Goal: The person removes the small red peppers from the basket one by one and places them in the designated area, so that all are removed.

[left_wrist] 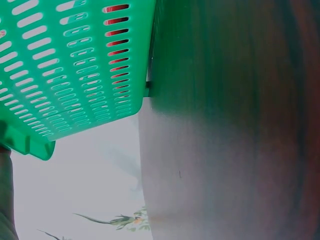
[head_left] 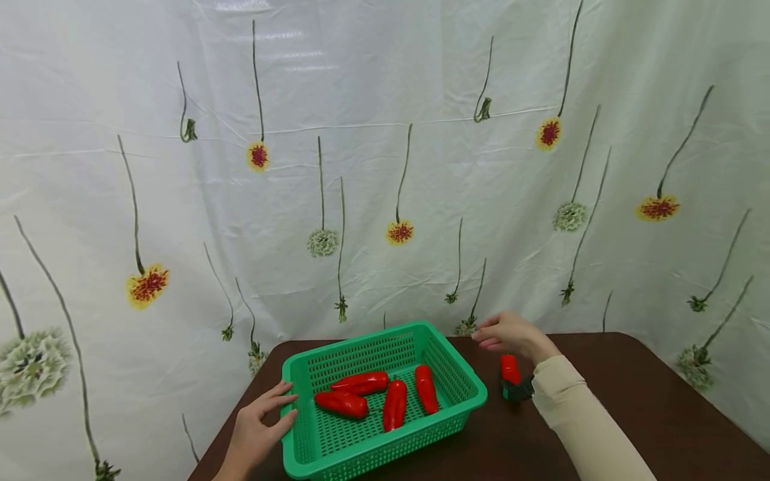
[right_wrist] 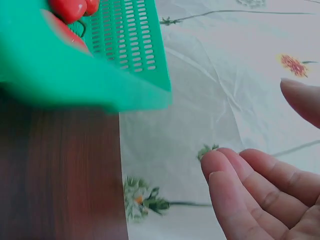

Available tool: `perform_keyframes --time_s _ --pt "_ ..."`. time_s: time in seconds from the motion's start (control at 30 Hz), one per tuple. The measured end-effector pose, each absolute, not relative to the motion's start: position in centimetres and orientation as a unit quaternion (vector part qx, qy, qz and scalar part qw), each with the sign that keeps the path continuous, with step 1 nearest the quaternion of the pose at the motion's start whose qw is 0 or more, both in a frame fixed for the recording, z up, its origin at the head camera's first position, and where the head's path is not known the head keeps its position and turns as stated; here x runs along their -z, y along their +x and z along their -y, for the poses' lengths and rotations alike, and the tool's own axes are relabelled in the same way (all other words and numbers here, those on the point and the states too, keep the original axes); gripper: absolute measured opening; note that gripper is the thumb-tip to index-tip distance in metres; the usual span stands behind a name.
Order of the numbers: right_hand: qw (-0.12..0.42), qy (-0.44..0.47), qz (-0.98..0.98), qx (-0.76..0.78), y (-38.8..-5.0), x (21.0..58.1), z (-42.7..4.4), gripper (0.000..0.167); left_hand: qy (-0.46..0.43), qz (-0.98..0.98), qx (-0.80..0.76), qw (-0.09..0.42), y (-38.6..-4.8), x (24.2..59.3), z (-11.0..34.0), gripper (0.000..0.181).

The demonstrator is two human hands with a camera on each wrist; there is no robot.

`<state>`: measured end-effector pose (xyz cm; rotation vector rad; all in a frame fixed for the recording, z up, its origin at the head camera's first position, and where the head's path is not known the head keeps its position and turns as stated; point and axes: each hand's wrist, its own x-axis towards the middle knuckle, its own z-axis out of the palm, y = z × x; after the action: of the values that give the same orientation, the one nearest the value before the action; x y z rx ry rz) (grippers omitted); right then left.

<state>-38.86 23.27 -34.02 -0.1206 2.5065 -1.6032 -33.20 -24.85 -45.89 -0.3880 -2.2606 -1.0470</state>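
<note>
A green slotted basket [head_left: 361, 451] stands on the table with several red peppers [head_left: 394, 404] lying inside. At its left rim, the left hand [head_left: 255, 427] rests its fingertips, thumb apart from the fingers. To the right of the basket, the right hand [head_left: 511, 334] hangs in the air, holding nothing; in the right wrist view its fingers [right_wrist: 227, 192] are loosely bent, the thumb well apart. The basket's slotted side [left_wrist: 75, 75] fills the upper left of the left wrist view. Blurred in the right wrist view is the basket's rim [right_wrist: 90, 85], with peppers [right_wrist: 67, 7] behind it.
Below the right hand is a red object [head_left: 509, 369], partly covered by a dark item [head_left: 519, 390] by the wrist. The dark brown table [head_left: 637, 387] extends right of the basket. A pale curtain [head_left: 361, 87] with printed flowers hangs behind it.
</note>
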Motion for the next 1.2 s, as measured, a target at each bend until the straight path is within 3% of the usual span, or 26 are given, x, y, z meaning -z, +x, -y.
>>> perform_keyframes --time_s 0.27,0.63,1.2 --pt "0.113 -0.059 -0.85 0.511 -40.4 33.1 -20.1 0.06 -0.147 0.855 0.385 0.316 -33.3 46.0 24.9 0.027" --pt "0.146 -0.068 -0.852 0.498 -41.9 33.6 -17.1 0.041 -0.15 0.853 0.388 0.315 -33.3 46.0 24.9 0.026" --pt "0.196 -0.035 -0.823 0.531 -43.4 36.0 -14.3 0.057 -0.135 0.856 0.404 0.292 -33.6 45.9 24.7 0.026"
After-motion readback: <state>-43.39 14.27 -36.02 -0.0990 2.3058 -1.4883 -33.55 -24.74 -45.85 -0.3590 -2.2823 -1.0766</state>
